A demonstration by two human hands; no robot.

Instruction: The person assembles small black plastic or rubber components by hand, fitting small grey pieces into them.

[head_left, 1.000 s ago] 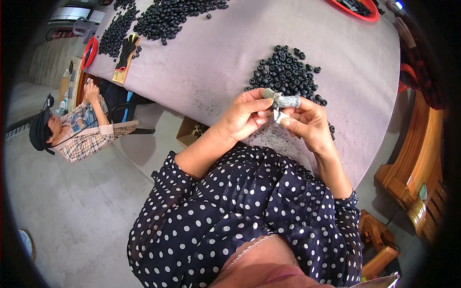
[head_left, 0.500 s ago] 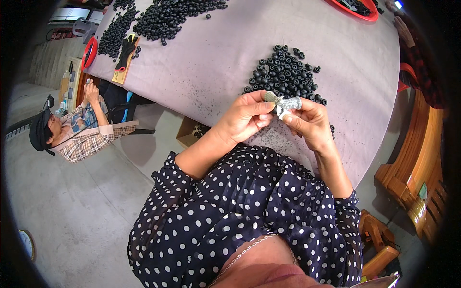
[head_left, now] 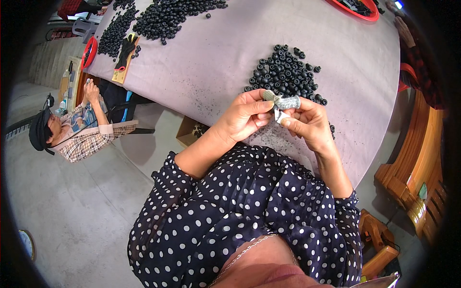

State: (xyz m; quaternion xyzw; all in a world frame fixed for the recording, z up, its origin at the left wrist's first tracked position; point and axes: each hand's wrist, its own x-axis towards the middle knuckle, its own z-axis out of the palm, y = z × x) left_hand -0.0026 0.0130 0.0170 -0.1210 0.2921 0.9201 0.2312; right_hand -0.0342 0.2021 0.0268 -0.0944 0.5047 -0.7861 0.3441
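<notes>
My left hand is closed in a pinch, thumb against the forefinger, whose tip carries a pale grey-green cloth wrap. What lies in that pinch is too small and covered to make out. Close against it, my right hand is closed too. A grey fabric sleeve covers one of its fingers, and a small white piece sticks out under its thumb. Just beyond both hands lies a pile of small black ring-shaped parts, each with a hole.
Black crumbs dot the grey-covered table. Larger heaps of black parts lie far left, near a black glove. A red tray sits far right. Another person sits at left; a wooden bench stands right.
The white piece under my right thumb has dropped slightly, away from the left fingertips, and my right thumb moved a little with it. My left hand has barely moved.
</notes>
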